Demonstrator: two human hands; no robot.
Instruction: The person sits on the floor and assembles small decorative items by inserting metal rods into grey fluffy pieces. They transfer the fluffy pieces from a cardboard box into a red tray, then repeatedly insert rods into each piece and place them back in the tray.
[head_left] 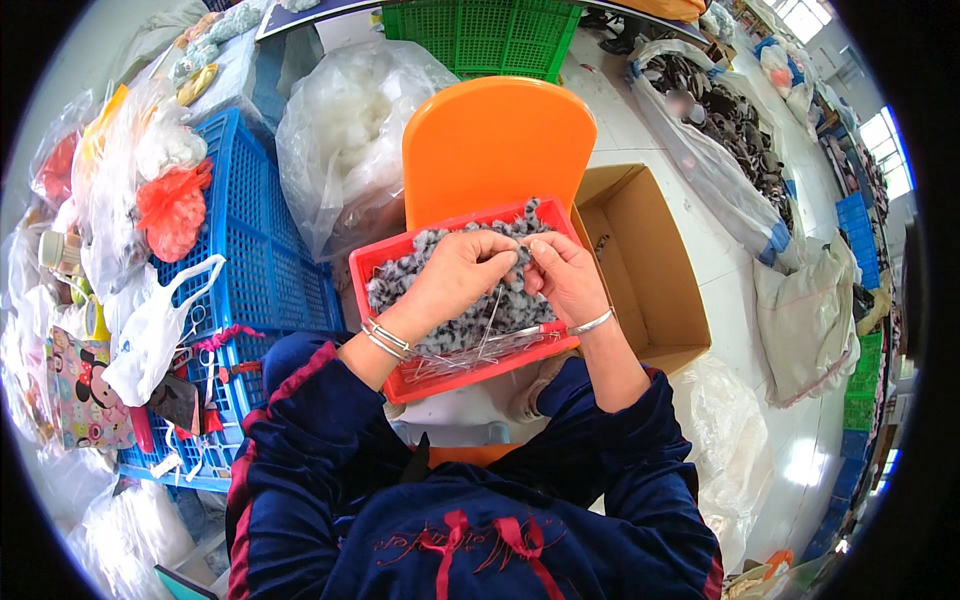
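Observation:
My left hand [462, 272] and my right hand [566, 278] meet over a red plastic tray [362, 278], fingertips pinched together. Between them is a small grey-and-black fluffy piece [520, 264], mostly hidden by the fingers. A thin pale strand [494, 310] slants down below the hands; whether it is attached to the piece I cannot tell. Many similar fluffy pieces [425, 312] fill the tray. Along its near side lie several thin clear strips [445, 366] and a slim tool with a red handle [552, 327].
Behind the tray stands an orange chair [495, 150]. An open cardboard box [655, 270] is at its right, a clear bag of white fluff [345, 130] at far left. A blue crate [255, 250] with bags and scissors stands left. A sack of dark pieces [715, 130] lies far right.

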